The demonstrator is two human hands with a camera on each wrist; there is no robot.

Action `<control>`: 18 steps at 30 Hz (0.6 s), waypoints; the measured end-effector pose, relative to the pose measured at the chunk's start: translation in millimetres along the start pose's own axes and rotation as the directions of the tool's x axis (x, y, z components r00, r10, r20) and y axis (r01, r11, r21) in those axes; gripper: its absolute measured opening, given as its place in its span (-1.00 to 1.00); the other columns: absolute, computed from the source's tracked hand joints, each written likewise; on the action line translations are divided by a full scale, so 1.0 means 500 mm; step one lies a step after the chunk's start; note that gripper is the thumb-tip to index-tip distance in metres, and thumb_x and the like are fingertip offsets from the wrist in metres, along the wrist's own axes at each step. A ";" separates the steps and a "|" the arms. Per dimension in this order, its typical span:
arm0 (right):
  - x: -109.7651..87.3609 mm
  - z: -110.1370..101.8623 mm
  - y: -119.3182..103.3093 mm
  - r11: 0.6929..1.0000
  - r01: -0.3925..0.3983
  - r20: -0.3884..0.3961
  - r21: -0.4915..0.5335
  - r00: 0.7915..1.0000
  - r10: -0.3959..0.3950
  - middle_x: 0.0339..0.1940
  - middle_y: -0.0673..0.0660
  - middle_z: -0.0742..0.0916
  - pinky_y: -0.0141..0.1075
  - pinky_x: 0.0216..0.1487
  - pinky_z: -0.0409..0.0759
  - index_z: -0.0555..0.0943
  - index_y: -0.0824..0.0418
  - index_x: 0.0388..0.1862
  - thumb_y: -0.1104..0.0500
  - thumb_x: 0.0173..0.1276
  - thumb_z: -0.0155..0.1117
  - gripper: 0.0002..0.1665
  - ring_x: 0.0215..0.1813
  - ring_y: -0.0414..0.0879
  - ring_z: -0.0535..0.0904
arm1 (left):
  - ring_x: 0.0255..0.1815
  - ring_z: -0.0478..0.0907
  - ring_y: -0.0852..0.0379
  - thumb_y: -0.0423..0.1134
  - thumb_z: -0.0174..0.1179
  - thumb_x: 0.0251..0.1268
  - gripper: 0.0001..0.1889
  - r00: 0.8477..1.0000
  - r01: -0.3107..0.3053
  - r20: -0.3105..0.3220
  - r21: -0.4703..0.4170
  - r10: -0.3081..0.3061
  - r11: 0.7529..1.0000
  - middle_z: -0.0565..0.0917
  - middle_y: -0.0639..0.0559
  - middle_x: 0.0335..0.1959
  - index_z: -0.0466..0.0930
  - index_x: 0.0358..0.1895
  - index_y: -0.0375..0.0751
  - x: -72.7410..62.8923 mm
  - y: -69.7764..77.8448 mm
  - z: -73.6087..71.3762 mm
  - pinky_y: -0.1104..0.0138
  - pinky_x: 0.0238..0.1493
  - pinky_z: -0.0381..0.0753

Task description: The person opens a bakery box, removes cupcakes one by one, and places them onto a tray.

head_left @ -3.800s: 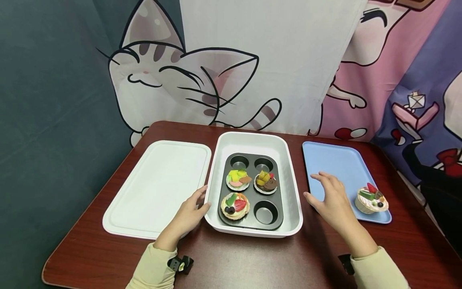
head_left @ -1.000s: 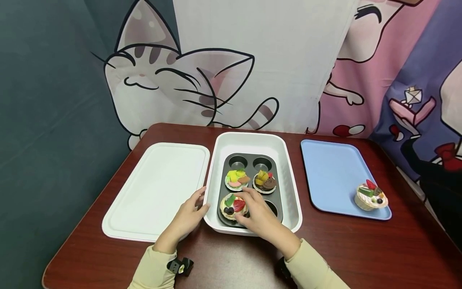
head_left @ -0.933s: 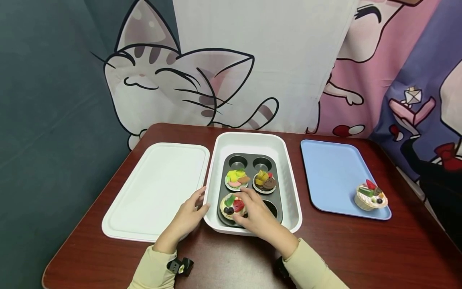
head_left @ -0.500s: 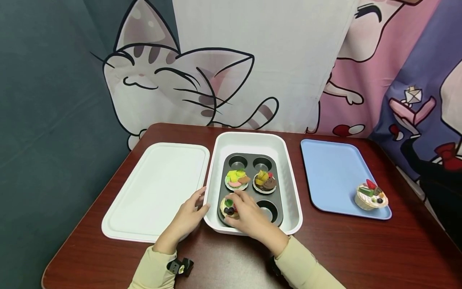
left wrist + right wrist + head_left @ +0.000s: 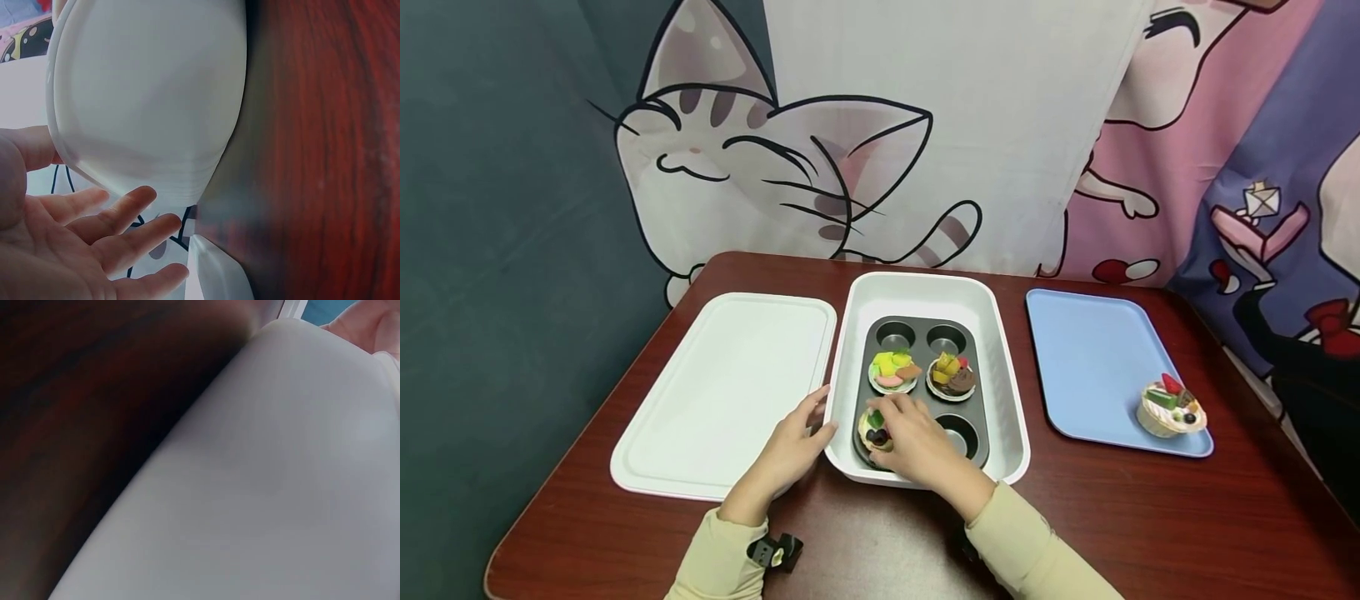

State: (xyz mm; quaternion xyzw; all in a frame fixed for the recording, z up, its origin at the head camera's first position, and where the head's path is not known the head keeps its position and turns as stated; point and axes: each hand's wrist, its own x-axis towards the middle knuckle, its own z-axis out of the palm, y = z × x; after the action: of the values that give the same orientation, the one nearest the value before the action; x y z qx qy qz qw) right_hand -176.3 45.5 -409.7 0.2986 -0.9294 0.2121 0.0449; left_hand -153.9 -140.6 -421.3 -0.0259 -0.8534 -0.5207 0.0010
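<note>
In the head view, my right hand (image 5: 921,442) pinches a cream tart (image 5: 874,432) in the near left cup of a dark muffin tin (image 5: 921,333). Leaf and dark berries show; the hand covers the rest. The tin lies inside a white bin (image 5: 1006,383). My left hand (image 5: 792,446) is at the bin's left rim, and the left wrist view shows its fingers (image 5: 134,244) spread beside the outer wall. In the tin's middle row sit a yellow-topped tart (image 5: 892,369) and a chocolate-topped one (image 5: 952,377). The right wrist view shows mostly bin wall (image 5: 262,475).
Left of the bin lies a white tray or lid (image 5: 730,392). To the right is a blue tray (image 5: 1090,358) bearing a strawberry-topped cupcake (image 5: 1171,407). All rest on a dark red table (image 5: 1075,517) before a cartoon cloth backdrop (image 5: 985,125).
From beside the blue tray my right hand has moved left to the near left tart, and its fingers have closed on it. My left hand stays at the bin's rim.
</note>
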 end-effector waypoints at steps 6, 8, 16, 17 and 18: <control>0.004 -0.002 -0.001 1.000 0.008 0.003 -0.021 1.000 -0.008 -0.14 0.13 0.52 -0.19 -0.29 0.41 0.45 0.13 -0.04 0.09 -0.15 0.39 -0.40 -0.23 0.03 0.36 | 0.07 0.36 -0.11 -0.34 0.05 0.18 -0.47 1.000 -0.005 0.000 -0.002 0.005 1.000 0.46 -0.20 0.02 0.17 0.25 -0.24 0.000 -0.003 0.001 0.06 0.01 0.33; 0.003 -0.002 0.000 1.000 0.022 -0.007 -0.015 1.000 -0.022 -0.16 0.14 0.52 -0.18 -0.31 0.41 0.46 0.14 -0.06 0.11 -0.16 0.38 -0.41 -0.24 0.03 0.35 | 0.06 0.36 -0.09 -0.33 0.05 0.18 -0.46 1.000 0.001 0.000 -0.003 -0.001 1.000 0.47 -0.19 0.03 0.17 0.26 -0.23 0.000 -0.004 0.002 0.07 0.02 0.32; -0.002 0.000 0.002 0.998 0.064 -0.045 -0.024 0.997 -0.065 -0.19 0.13 0.51 -0.20 -0.33 0.42 0.46 0.16 -0.09 0.13 -0.16 0.37 -0.44 -0.23 0.01 0.35 | 0.05 0.37 -0.09 -0.31 0.05 0.19 -0.46 1.000 -0.012 0.008 -0.015 0.012 1.000 0.47 -0.19 0.03 0.16 0.26 -0.22 -0.003 -0.005 0.002 0.06 0.02 0.32; -0.003 -0.001 0.002 0.998 0.058 -0.037 -0.020 0.998 -0.059 -0.18 0.13 0.51 -0.20 -0.33 0.42 0.46 0.15 -0.07 0.12 -0.15 0.37 -0.43 -0.21 0.01 0.35 | 0.05 0.37 -0.09 -0.31 0.05 0.19 -0.46 1.000 -0.015 0.009 -0.019 0.016 1.000 0.47 -0.19 0.03 0.16 0.26 -0.23 -0.003 -0.005 0.001 0.06 0.02 0.31; -0.003 -0.002 0.002 0.998 0.059 -0.036 -0.024 0.998 -0.059 -0.17 0.12 0.50 -0.21 -0.33 0.42 0.46 0.14 -0.06 0.12 -0.15 0.37 -0.42 -0.21 0.00 0.35 | 0.05 0.37 -0.10 -0.31 0.05 0.19 -0.46 1.000 -0.021 0.010 -0.021 0.021 1.000 0.47 -0.20 0.03 0.17 0.26 -0.23 -0.002 -0.005 0.001 0.05 0.02 0.31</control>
State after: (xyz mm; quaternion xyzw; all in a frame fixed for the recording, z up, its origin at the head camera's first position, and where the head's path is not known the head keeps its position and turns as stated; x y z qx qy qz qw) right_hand -175.5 47.4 -409.6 0.3214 -0.9216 0.2056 0.0717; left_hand -152.9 -141.4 -424.0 -0.0374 -0.8477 -0.5292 0.0018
